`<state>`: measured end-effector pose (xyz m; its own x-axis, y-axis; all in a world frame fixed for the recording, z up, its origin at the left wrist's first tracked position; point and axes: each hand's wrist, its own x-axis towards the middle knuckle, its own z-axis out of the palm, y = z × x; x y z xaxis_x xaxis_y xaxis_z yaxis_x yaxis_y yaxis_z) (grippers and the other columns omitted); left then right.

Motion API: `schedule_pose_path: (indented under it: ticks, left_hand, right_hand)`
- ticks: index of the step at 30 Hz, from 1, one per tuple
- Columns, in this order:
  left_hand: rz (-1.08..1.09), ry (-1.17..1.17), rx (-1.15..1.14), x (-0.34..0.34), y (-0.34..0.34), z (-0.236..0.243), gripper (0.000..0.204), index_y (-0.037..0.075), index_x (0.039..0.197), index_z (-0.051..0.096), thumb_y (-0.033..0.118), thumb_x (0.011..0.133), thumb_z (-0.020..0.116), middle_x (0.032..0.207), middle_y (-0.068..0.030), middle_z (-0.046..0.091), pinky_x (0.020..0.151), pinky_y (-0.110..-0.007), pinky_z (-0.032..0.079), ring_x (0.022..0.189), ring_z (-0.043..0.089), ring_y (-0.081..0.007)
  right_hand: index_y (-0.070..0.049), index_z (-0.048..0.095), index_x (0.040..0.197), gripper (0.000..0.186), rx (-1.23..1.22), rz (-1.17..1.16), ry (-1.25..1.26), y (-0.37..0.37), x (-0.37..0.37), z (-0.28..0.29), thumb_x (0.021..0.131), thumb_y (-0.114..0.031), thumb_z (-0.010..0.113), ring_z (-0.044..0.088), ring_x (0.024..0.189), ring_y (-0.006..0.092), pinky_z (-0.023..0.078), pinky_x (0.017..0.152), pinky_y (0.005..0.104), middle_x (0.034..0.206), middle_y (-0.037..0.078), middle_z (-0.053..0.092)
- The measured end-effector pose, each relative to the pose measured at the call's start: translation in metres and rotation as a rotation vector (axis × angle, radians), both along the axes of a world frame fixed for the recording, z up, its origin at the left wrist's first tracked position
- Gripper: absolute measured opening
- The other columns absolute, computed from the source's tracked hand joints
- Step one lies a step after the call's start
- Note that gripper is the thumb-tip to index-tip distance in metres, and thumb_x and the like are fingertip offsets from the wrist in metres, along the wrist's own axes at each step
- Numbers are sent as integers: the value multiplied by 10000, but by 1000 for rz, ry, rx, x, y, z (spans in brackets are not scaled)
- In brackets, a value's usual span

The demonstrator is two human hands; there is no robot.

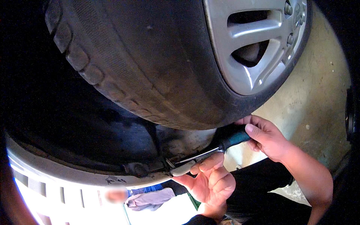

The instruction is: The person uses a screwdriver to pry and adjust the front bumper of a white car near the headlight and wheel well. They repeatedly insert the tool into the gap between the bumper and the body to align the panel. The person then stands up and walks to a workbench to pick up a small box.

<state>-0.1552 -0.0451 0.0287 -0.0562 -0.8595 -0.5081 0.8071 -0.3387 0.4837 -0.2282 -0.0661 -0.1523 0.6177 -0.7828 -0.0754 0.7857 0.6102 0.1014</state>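
My right hand [264, 137] is closed around the dark green handle [237, 138] of a screwdriver, just below the tyre. Its thin metal shaft [198, 155] slants left and down to the edge of the black wheel-arch liner [127, 150]. There my left hand [210, 182] has its thumb and fingers closed on a pale grey edge piece [183, 168], right beside the shaft. Where the screwdriver's tip meets the liner is too dark to make out. Above both hands hangs the large black tyre [165, 71] with its silver wheel rim [240, 75].
A light-coloured fender edge [75, 170] curves along the lower left, with scuffed paint near my left hand. The concrete floor [307, 101] lies to the right of the wheel. Behind the fender, a person in a pale top [150, 198] shows at the bottom.
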Motion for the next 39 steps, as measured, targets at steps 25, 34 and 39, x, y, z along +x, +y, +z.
schedule_pose_path:
  ticks: [25, 34, 39]
  left_hand:
    - [-43, -74, -22, 5, 3, 1, 400, 111, 897, 594, 460, 849, 783, 940, 22, 541, 422, -197, 192, 472, 200, -18]
    - [-40, -27, -26, 7, 5, 2, 432, 131, 870, 564, 508, 842, 773, 933, 27, 492, 464, -215, 216, 495, 215, -37]
    - [-48, 5, -39, 6, 4, 0, 457, 133, 854, 543, 533, 842, 765, 938, 25, 462, 483, -220, 233, 509, 233, -41]
  right_hand:
    - [-22, 535, 1279, 468, -23, -157, 48, 0, 12, -2, 1049, -425, 476, 405, 551, 65, 325, 495, 214, 738, -6, 516]
    - [-1, 492, 1339, 423, -30, -36, 80, 1, 2, 3, 1038, -297, 522, 454, 669, 69, 393, 589, 213, 978, 4, 550]
    - [-15, 509, 1322, 395, -30, -251, 53, 3, 18, 1, 1049, -301, 507, 445, 644, 60, 385, 570, 207, 915, -8, 531]
